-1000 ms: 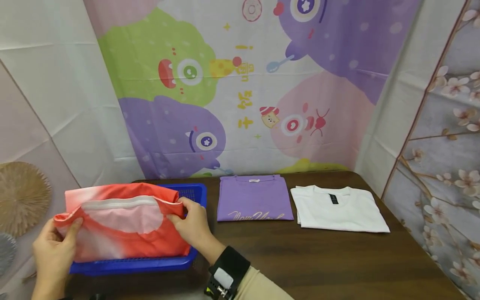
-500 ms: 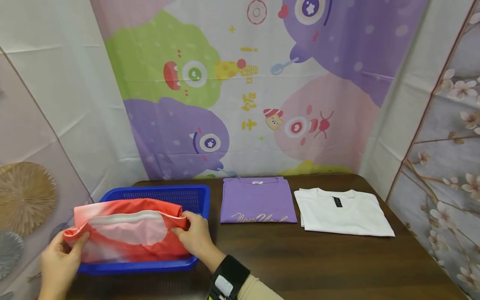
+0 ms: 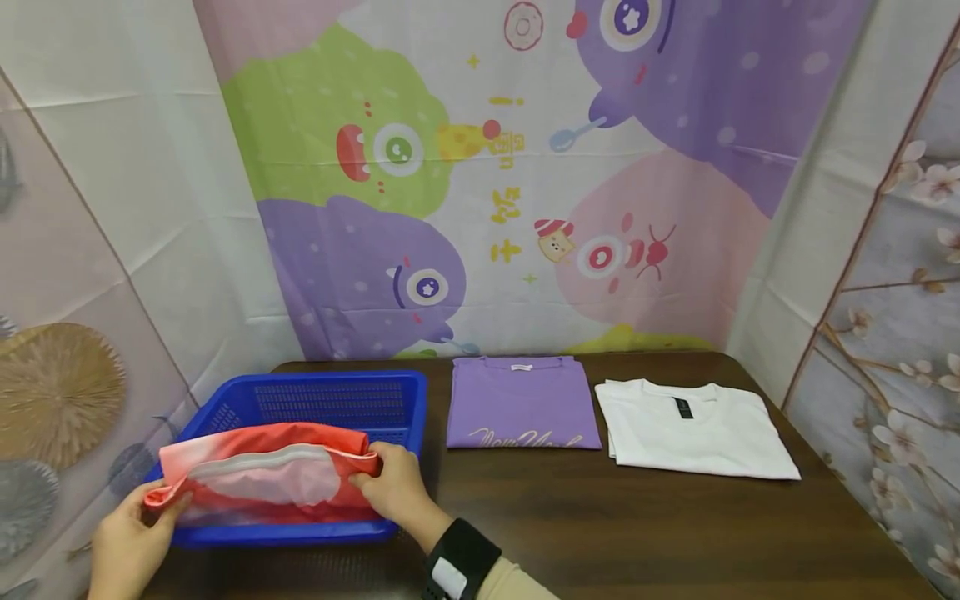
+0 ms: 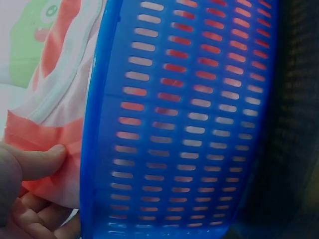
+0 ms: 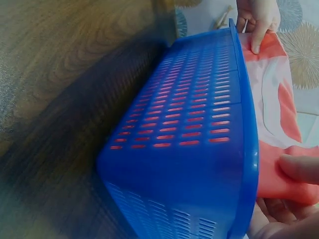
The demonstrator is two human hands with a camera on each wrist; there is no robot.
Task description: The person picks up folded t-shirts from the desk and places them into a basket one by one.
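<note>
Head view: red cloth (image 3: 262, 483) lies between left fingers (image 3: 167, 516) and right fingers (image 3: 390, 458).

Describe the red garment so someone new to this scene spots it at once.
On the dark table, find the blue basket at the left end. The red garment is partly inside, pinched by the left hand and right hand. Unlike the purple shirt and white shirt lying flat on the table, it's red with pale patches.

qty: hands (image 3: 133, 537) (image 3: 401, 487) x2 | garms (image 3: 277, 479) (image 3: 523, 404) (image 3: 697, 435) x3 | bskt (image 3: 292, 534) x1 | tbl (image 3: 600, 533) x1
</note>
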